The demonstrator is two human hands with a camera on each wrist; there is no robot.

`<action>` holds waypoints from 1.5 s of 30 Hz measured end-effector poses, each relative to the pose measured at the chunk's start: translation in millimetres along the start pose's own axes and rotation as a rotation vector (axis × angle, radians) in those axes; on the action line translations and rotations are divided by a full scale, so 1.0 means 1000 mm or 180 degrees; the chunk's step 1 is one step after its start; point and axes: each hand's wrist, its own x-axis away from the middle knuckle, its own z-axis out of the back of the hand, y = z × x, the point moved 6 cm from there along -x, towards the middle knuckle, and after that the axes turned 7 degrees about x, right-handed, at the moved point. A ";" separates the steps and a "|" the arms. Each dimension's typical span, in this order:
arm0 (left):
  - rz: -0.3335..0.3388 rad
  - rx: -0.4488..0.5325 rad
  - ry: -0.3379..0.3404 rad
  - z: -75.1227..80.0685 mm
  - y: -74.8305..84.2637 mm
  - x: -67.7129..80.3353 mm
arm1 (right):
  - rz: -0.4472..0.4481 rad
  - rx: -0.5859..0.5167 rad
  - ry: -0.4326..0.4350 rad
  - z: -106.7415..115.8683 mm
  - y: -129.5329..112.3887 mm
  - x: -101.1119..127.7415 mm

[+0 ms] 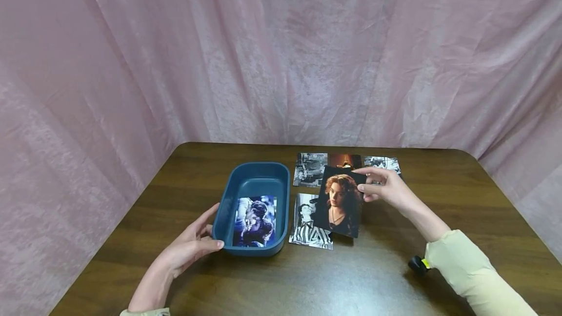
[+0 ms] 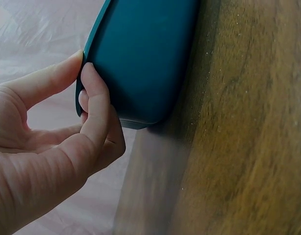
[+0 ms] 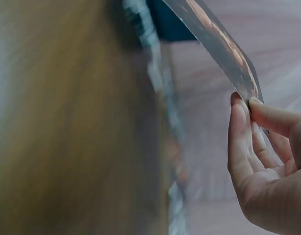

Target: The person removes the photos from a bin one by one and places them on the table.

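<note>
My right hand (image 1: 384,187) pinches a dark photo card (image 1: 340,204) by its right edge, thumb in front and fingers behind. The card shows a person with reddish hair and is raised above the table; in the right wrist view the photo card (image 3: 219,46) is seen nearly edge-on. My left hand (image 1: 189,245) grips the rim of a blue plastic tub (image 1: 226,199) at its near left corner. The left wrist view has the thumb on the lip of the tub (image 2: 145,58) and fingers curled below it. A bluish photo (image 1: 254,223) lies inside the tub.
Several photos lie right of the tub: a black-and-white street scene (image 1: 309,169), a brownish picture (image 1: 344,160) partly covered, another black-and-white photo (image 1: 381,162) and a striped-shirt photo (image 1: 311,233). A small black object (image 1: 418,265) is by the right sleeve. Pink curtains (image 1: 281,62) hang behind the wooden table (image 1: 184,179).
</note>
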 end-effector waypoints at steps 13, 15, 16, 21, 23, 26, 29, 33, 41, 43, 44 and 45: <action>0.0005 0.0005 0.0020 0.000 0.001 0.000 | -0.0431 0.0577 -0.0115 0.015 0.052 0.023; 0.0003 0.0003 0.0011 0.000 0.001 -0.001 | -0.0408 0.0804 -0.0025 0.013 0.051 0.022; 0.0003 0.0004 0.0008 0.000 0.000 -0.001 | -0.0378 0.0940 0.0032 0.012 0.050 0.021; 0.0002 0.0004 0.0005 0.000 0.000 -0.002 | -0.0230 0.1436 0.0261 0.006 0.045 0.017; 0.0001 0.0001 0.0005 0.000 0.001 -0.002 | -0.0204 0.1494 0.0310 0.003 0.043 0.016; 0.0001 0.0002 0.0010 0.000 0.001 -0.002 | -0.0226 0.1484 0.0318 0.000 0.041 0.016; 0.0020 0.0010 0.0021 0.000 0.001 -0.001 | -0.0278 0.1436 0.0287 -0.002 0.042 0.016; 0.0032 0.0005 0.0013 0.000 0.001 0.000 | -0.0315 0.1440 0.0253 -0.005 0.043 0.017; 0.0037 -0.0008 0.0011 0.000 0.001 -0.001 | -0.0390 0.1491 0.0277 -0.002 0.042 0.019; 0.0042 -0.0007 0.0004 0.000 0.001 -0.001 | -0.0416 0.1450 0.0282 -0.001 0.041 0.018; 0.0044 -0.0006 0.0003 0.000 0.001 -0.001 | -0.0418 0.1428 0.0284 -0.001 0.040 0.017; 0.0043 -0.0006 -0.0002 0.000 0.001 -0.001 | -0.0414 0.1397 0.0292 0.000 0.038 0.015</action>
